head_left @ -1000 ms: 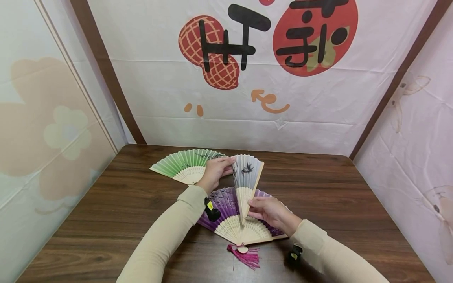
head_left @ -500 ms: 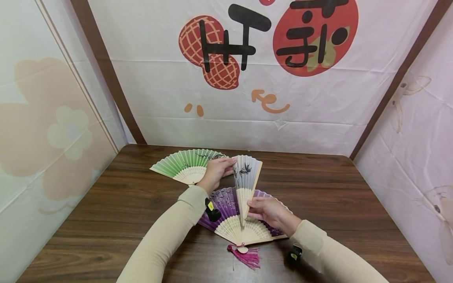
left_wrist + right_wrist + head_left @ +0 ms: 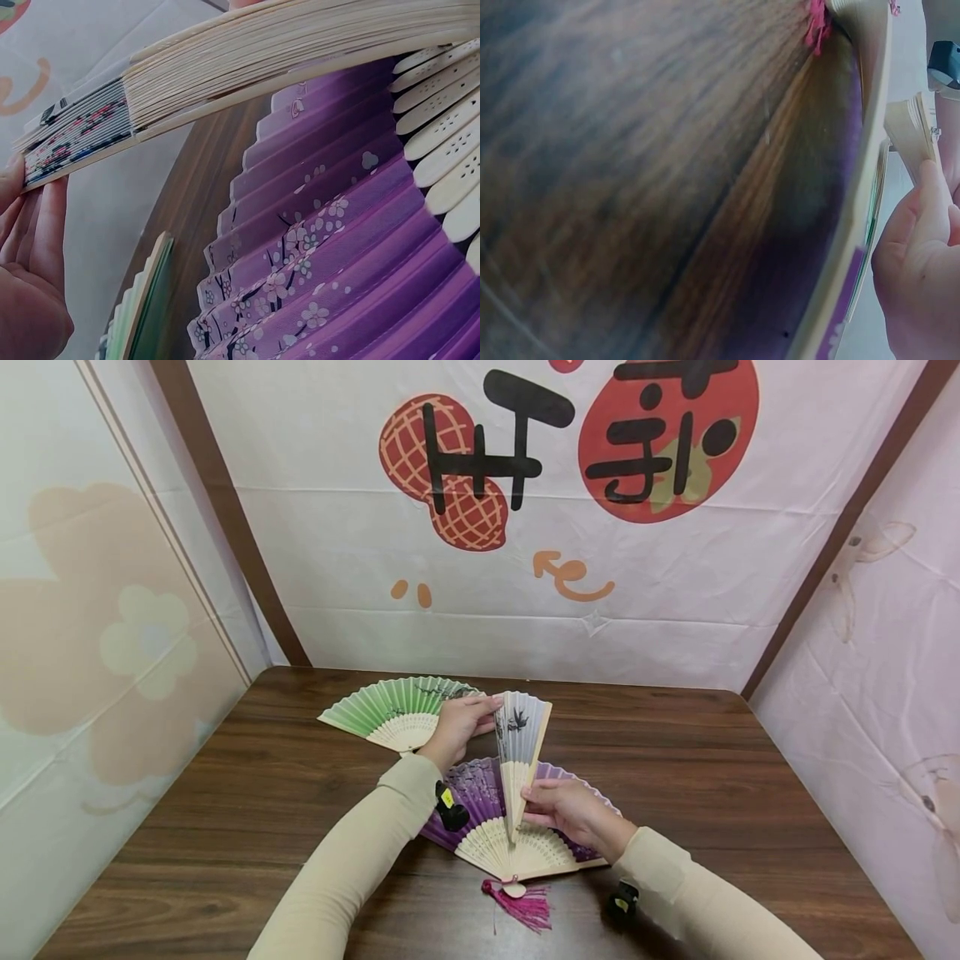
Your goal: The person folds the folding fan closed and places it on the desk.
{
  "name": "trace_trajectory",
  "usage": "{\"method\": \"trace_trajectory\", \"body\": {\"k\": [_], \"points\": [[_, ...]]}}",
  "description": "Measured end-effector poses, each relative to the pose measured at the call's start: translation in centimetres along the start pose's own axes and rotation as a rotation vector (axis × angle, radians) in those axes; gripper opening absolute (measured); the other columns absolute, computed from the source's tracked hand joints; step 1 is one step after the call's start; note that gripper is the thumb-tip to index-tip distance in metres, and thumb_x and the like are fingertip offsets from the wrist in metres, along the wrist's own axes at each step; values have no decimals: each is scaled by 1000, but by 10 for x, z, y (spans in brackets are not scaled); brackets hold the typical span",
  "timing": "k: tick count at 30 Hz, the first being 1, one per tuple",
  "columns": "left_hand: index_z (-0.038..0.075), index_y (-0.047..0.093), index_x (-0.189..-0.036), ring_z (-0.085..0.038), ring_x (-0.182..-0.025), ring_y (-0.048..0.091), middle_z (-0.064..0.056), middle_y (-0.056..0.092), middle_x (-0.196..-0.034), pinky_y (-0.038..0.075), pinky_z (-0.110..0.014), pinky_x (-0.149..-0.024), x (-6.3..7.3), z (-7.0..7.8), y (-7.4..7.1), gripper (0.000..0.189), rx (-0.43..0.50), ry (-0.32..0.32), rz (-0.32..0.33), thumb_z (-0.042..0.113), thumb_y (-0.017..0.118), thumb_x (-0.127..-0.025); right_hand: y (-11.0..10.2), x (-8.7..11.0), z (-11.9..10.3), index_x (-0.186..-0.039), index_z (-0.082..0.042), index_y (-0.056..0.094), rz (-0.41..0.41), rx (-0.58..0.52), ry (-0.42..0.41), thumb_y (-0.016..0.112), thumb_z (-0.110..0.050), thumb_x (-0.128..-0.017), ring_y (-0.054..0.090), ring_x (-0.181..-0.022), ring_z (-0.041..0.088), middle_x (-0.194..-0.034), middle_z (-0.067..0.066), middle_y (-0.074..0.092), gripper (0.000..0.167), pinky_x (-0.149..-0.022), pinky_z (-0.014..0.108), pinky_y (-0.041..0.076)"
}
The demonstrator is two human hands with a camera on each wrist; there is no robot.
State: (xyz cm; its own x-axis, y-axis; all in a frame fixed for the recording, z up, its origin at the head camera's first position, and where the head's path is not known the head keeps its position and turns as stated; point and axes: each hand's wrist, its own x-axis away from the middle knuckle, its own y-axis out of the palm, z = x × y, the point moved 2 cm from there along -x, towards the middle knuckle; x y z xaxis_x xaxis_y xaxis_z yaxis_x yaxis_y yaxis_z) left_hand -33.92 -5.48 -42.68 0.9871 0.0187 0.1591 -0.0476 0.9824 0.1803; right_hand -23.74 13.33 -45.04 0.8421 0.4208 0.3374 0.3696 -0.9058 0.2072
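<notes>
A pale blue-grey folding fan (image 3: 523, 731) with a dark bird print is partly spread, its ribs pointing down. My left hand (image 3: 459, 725) pinches its upper left edge, and in the left wrist view the thumb and fingers of that hand (image 3: 37, 262) grip the end of the fan's pleats. Lower down, my right hand (image 3: 573, 810) holds the wooden ribs; the right wrist view shows its thumb against them. Beneath lies an open purple folding fan (image 3: 480, 785) with white blossoms and a magenta tassel (image 3: 521, 906). A green folding fan (image 3: 390, 710) lies spread behind my left hand, partly covered by it.
The fans lie on a dark wood-grain table (image 3: 712, 777). A white printed cloth (image 3: 450, 643) hangs behind its far edge, with more cloth on both sides. Each wrist carries a small black camera, such as the left one (image 3: 452, 810).
The pale blue-grey fan has narrowed slightly, its right edge coming closer to the left. My right hand has shifted a little to the left; my left hand has hardly moved.
</notes>
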Motion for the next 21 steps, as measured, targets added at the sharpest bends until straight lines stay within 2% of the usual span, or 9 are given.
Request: {"method": "trace_trajectory", "body": {"k": [7,14,21], "points": [[-5,69,-118,-7,-72,68,-16,74,-111,64,-25,-77,1,-1,1,33,-20,9,7,12,73,-90,-2,-1,1,-99,-3,65,-4,8,0,54,-2,-100,68,-83,8,-85,-1,66,11,-85,26,63],[-5,68,-119,-8,-71,68,-18,72,-117,64,-24,-75,2,0,4,33,-13,4,12,11,73,-90,-3,-1,2,-105,1,65,-11,19,-2,54,-2,-100,69,-85,10,-86,-2,68,12,-87,29,63],[-4,69,-118,-7,-73,68,-15,74,-112,64,-23,-75,3,-1,4,32,-31,5,12,12,73,-90,-4,-1,3,-107,2,66,-12,29,-3,55,-2,-100,70,-85,10,-87,-2,70,14,-87,29,63]]}}
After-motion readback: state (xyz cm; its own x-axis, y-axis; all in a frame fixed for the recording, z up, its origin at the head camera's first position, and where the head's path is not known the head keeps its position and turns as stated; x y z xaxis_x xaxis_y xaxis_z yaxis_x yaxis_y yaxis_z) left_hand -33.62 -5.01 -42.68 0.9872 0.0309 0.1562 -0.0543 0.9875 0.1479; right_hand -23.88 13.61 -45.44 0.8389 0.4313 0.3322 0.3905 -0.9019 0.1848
